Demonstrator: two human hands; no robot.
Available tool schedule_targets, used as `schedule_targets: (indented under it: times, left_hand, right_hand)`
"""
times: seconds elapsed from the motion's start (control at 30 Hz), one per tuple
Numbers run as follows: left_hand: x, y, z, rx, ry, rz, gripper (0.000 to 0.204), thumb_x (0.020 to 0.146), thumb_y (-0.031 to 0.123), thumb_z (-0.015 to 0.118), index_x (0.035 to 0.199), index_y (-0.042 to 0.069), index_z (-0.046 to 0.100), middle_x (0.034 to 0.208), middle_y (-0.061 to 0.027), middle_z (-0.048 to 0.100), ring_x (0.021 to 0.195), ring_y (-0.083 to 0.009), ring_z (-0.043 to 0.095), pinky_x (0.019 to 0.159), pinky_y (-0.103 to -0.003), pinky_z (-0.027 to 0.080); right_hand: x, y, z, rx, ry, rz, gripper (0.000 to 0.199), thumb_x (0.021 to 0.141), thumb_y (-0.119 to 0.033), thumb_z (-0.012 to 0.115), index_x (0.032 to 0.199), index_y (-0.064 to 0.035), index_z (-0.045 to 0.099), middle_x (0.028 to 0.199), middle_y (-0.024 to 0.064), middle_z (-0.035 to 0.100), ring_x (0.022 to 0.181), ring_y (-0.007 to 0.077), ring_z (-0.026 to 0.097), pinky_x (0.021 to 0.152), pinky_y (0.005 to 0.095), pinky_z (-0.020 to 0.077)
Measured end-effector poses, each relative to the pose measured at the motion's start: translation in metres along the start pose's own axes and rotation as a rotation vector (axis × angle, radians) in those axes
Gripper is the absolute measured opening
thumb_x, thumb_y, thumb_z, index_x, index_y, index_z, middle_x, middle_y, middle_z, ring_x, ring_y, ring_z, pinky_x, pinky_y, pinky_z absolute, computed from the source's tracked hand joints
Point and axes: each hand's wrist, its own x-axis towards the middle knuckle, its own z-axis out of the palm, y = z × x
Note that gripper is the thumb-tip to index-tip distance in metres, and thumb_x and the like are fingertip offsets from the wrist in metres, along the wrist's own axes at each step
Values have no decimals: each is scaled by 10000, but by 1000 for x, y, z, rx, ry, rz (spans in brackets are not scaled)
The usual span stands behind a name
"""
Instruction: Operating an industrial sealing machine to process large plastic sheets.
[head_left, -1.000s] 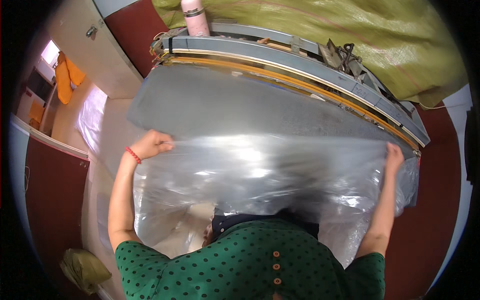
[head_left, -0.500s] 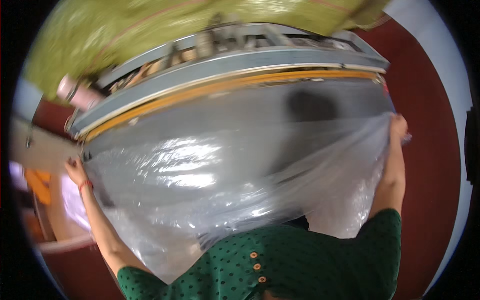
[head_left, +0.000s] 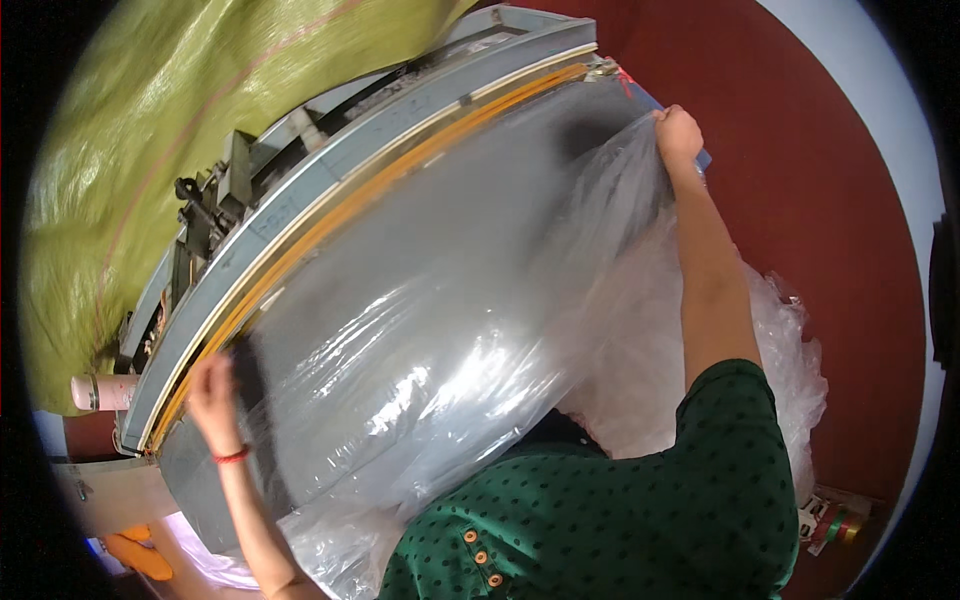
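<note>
A clear plastic sheet is spread over a grey flat surface in front of me. Its upper right corner is gathered in my right hand, which is closed on it at the far right end of the surface. From there folds fan down toward my body. My left hand hovers at the left, beside the orange strip along the surface's far edge. Its fingers are slightly blurred and partly curled, so I cannot tell whether they hold anything. The sheet's left part lies apart from that hand.
Behind the orange strip runs a grey metal frame with metal parts inside. Yellow-green sheeting covers the area beyond. A pink bottle is at the far left. More crumpled plastic hangs at right over the dark red floor, near coloured rolls.
My view has turned, so the frame now slants. My left hand has come away from the sheet's left edge toward the orange strip; my right hand keeps hold of the right corner.
</note>
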Motion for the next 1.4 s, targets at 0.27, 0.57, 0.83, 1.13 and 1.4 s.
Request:
schedule_targets:
  times: [0.27,0.57,0.83,1.13,1.4]
  left_hand:
    - [-33,215,269,-346,-931,417,236,809,210,571,888,-12,587,791,-66,620,694,-108,548,640,-248,443]
    - [-51,202,183,-1143,-1469,-301,303,805,38,500,1104,14,456,851,-106,591,652,-134,574,448,-193,421]
    - [-134,-23,-80,192,-1127,-89,134,679,15,546,812,-1,542,682,-95,577,655,-182,576,589,-300,441]
    - [-168,-46,-244,233,-48,-321,267,790,244,520,936,24,558,835,-106,613,808,-186,583,728,-325,442]
    - [-237,-68,-115,781,-253,-225,289,578,-29,591,858,35,567,841,-144,585,826,-307,556,715,-371,438]
  right_hand:
    - [0,3,6,25,18,-32,294,771,-341,531,846,-59,569,824,141,612,800,313,591,676,412,467]
    - [-7,-1,-2,-45,-14,-38,305,805,-332,461,877,-58,575,871,146,609,836,303,591,706,412,469]
    - [5,16,10,-67,-73,-138,388,824,-427,422,1009,-113,557,997,129,576,931,342,541,744,464,431]
    - [22,22,37,-119,-106,-125,393,817,-453,414,1033,-155,554,993,110,583,912,335,544,721,447,428]
    - [22,25,36,-111,-55,-159,407,826,-447,405,1048,-142,557,1002,114,582,904,332,546,717,436,427]
